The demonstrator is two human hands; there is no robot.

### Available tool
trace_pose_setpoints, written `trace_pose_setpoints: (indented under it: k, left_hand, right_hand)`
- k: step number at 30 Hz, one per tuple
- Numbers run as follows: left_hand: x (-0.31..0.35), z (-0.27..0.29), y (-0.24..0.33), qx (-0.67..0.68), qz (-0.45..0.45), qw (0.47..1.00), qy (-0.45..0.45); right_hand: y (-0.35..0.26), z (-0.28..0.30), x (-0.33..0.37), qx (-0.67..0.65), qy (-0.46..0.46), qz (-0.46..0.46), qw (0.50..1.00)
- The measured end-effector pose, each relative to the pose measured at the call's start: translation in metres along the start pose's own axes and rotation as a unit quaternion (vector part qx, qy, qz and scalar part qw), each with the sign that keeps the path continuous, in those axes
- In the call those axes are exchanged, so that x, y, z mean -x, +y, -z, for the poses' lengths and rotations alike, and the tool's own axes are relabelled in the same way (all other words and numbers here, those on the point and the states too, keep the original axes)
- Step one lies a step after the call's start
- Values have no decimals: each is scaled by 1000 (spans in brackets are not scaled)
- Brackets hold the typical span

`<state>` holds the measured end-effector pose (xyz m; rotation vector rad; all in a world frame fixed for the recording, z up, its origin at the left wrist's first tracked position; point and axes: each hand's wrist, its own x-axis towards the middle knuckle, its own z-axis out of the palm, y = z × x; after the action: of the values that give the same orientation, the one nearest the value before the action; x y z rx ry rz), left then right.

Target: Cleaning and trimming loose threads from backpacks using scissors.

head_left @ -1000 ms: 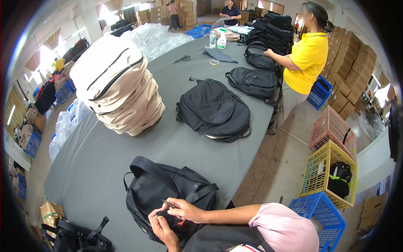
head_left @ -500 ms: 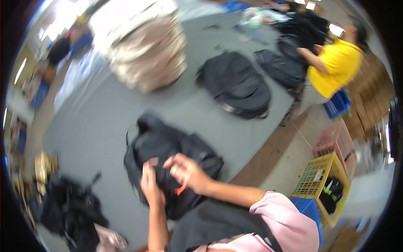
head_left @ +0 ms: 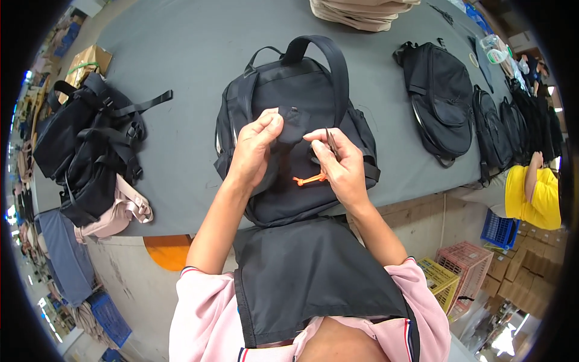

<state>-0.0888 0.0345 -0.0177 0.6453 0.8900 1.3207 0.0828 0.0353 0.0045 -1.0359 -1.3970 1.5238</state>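
Black backpack (head_left: 295, 120) lying flat at the near edge of the grey worktop (head_left: 181, 42), handle loop pointing away, lower part overhanging toward the body. Small black flap or tab (head_left: 294, 123) near its middle, pinched between thumb and fingers of the left hand (head_left: 256, 148). Right hand (head_left: 338, 163) closed around a thin dark tool (head_left: 330, 142), likely small snips; blades too slim to make out. Orange cord (head_left: 310, 178) showing just under the right hand, its far end hidden by the fingers. Backpack's lower front covered by both hands and wrists.

To the left, a heap of black bags with straps (head_left: 90, 139), a pink one (head_left: 117, 211) half buried beneath. To the right, another black backpack (head_left: 440, 102), then a row of more, shrinking into the bent rim. Beige stack (head_left: 362, 12) cut off at the top edge. Another person in a yellow shirt (head_left: 534, 196) at the far right, mostly cropped. Coloured crates (head_left: 464, 268) on the floor, partly hidden by the pink sleeve.
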Motion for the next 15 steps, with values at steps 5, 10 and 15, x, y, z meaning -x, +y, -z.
trace_pose_setpoints:
  k: [5,10,15]
  left_hand:
    - [-10,0,14,-43,1,999,-22]
    - [-16,-9,17,-66,-17,996,-51]
    - [-12,-14,18,-79,-31,994,-71]
  right_hand:
    - [-6,-8,2,-25,34,-7,999]
    - [-5,-4,-7,-22,75,46,996]
    - [-2,13,-18,204,145,213,945]
